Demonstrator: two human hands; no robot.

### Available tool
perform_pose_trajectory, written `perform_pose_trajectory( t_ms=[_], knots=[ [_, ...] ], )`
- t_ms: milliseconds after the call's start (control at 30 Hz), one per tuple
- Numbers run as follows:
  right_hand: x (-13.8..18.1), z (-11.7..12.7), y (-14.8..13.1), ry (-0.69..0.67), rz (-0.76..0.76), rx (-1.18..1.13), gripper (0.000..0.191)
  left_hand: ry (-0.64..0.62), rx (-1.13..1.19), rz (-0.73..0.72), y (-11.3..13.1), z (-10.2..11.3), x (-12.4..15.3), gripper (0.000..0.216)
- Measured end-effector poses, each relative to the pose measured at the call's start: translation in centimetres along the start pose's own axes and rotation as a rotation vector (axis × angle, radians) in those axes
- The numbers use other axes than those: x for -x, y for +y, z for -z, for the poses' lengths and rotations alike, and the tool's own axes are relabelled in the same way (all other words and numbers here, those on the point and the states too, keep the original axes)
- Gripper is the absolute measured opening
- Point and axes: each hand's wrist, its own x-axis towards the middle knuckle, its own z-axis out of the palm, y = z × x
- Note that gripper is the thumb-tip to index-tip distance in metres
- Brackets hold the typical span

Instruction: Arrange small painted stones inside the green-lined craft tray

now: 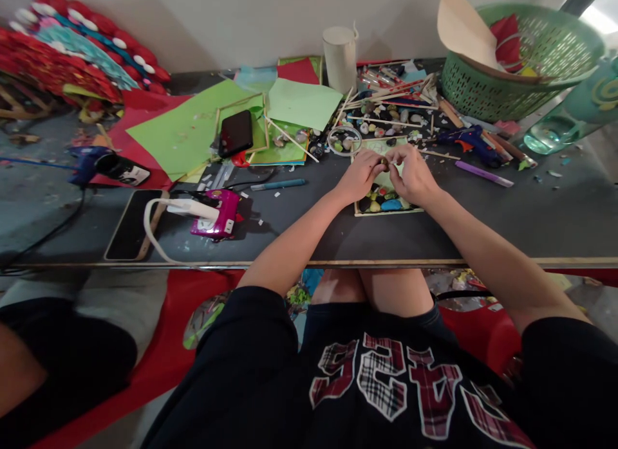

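Note:
My left hand [360, 175] and my right hand [412, 175] meet above a small framed panel [385, 213] near the table's front edge. Pinched between the fingertips of both is a small brownish pebble [384, 163]; fingers cover part of it. Along the panel's lower side lie several coloured pebbles, among them a blue pebble [391, 205]. My hands hide the middle of the panel. Just behind my left hand is a clear ring-shaped piece [344, 141], with a pile of loose pebbles [371, 122] beyond it.
A blue glue gun [476, 143] and a purple marker [484, 174] lie right. Behind them stand a green basket [521, 82] and a bottle [574, 108]. To the left are green paper [188, 130], phones, a purple power adapter [219, 214] and another glue gun [87, 163]. A person sits left.

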Motion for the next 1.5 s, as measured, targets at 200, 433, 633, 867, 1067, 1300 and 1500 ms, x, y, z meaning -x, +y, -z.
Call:
perform_pose_trajectory(
  t_ms=[200,433,633,867,1067,1300,1500],
  knots=[
    [-0.1,0.0,-0.1,0.000,0.085,0.040,0.017,0.015,0.013,0.025,0.2,0.2,0.0,0.072],
    [-0.2,-0.3,0.0,0.029,0.065,0.008,0.018,0.037,0.017,0.045,0.5,0.4,0.0,0.074],
    [0.1,-0.4,-0.3,0.097,0.026,0.017,0.025,0.052,0.006,0.049,0.4,0.4,0.1,0.071],
    [0.2,0.5,-0.6,0.203,-0.028,0.013,0.031,0.090,-0.005,0.070,0.3,0.7,0.1,0.073],
    [0.0,0.3,-1.0,0.196,-0.112,0.050,0.030,0.063,-0.051,0.044,0.1,0.6,0.1,0.074],
    [0.2,0.2,-0.6,0.187,-0.107,0.094,0.029,0.063,-0.056,0.041,0.2,0.7,0.1,0.069],
    [0.2,-0.4,-0.3,0.109,0.048,0.079,0.015,0.087,-0.078,0.037,0.0,0.2,0.3,0.069]
  ],
)
